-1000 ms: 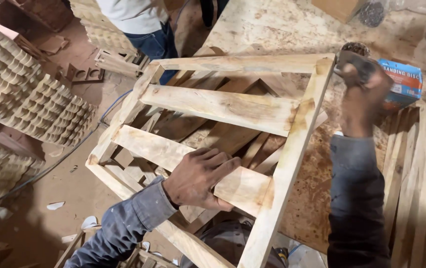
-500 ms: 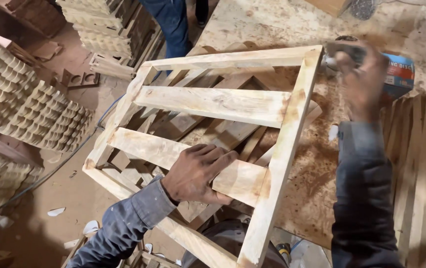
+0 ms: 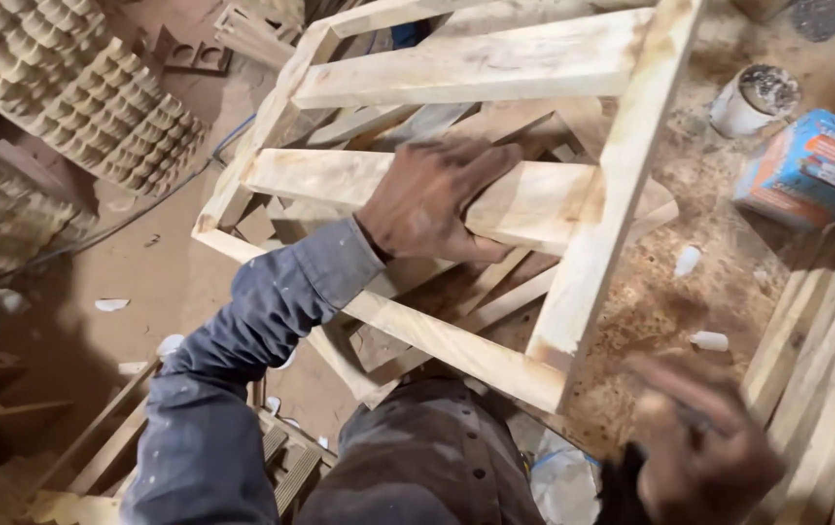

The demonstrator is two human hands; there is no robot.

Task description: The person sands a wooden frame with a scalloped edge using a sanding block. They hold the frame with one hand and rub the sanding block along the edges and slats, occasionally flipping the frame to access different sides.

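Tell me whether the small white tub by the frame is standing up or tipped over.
Upright: the white tub stands on the dusty bench, its open mouth facing up beside the wooden frame.

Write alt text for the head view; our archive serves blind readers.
A person's left hand grips a slat of a pale wooden frame on a sawdust-strewn bench; the blurred right hand hangs near its corner. A white can and blue box sit beyond.

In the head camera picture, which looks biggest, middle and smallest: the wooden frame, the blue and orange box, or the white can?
1. Wooden frame, by far the largest.
2. Blue and orange box.
3. White can, smallest; it lies slightly farther from the camera, so its gap to the box is unsure.
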